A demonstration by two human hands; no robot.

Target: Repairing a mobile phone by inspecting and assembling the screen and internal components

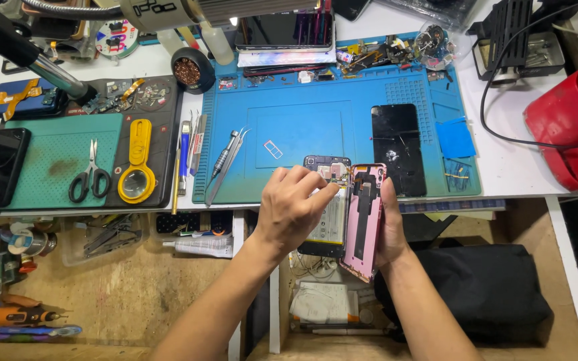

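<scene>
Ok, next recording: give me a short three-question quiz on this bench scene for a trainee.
1. True or false: the right hand holds the pink back cover tilted up on its edge.
2. What lies left of the yellow magnifier on the green mat? A scissors, B pliers, C hammer.
3. What does the left hand touch?

Key: 1 true. 2 A, the scissors. 3 The opened phone.
</scene>
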